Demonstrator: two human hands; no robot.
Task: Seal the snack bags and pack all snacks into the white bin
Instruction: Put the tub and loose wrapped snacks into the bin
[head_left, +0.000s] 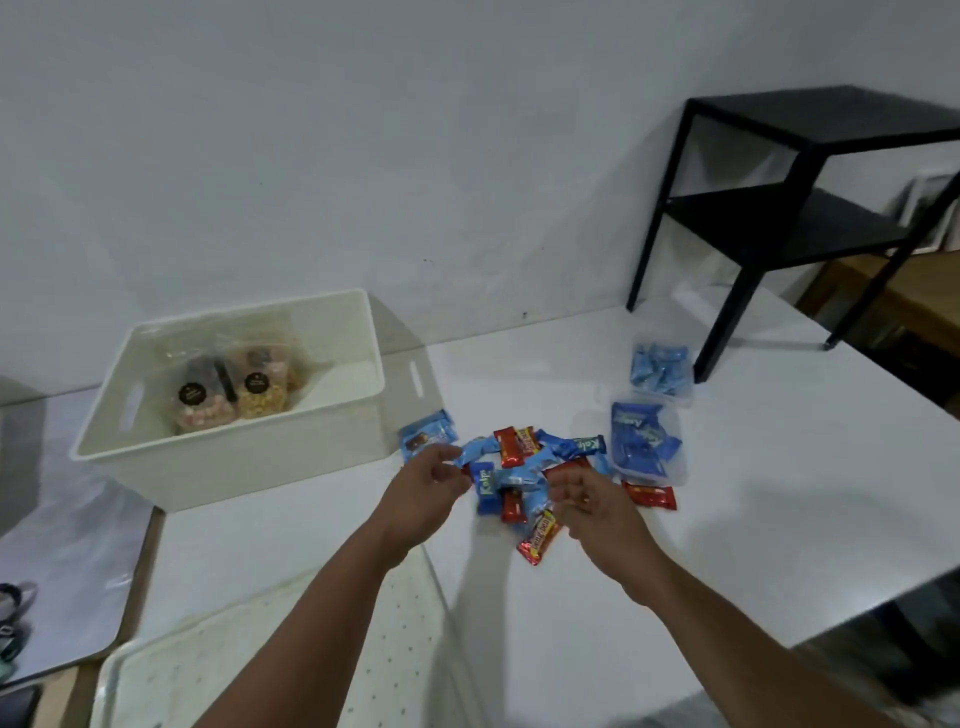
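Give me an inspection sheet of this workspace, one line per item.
Surface: white table, bare in front.
Job's things: white bin holds two clear snack bags; pile of small wrapped snacks loose beside it; two clear tubs of blue packets.
Clutter: perforated white tray near edge.
Grips: left hand and right hand open, reaching at the pile, holding nothing.
Cables: nothing seen.
Surroundings: black shelf unit on far right corner; plain wall behind.
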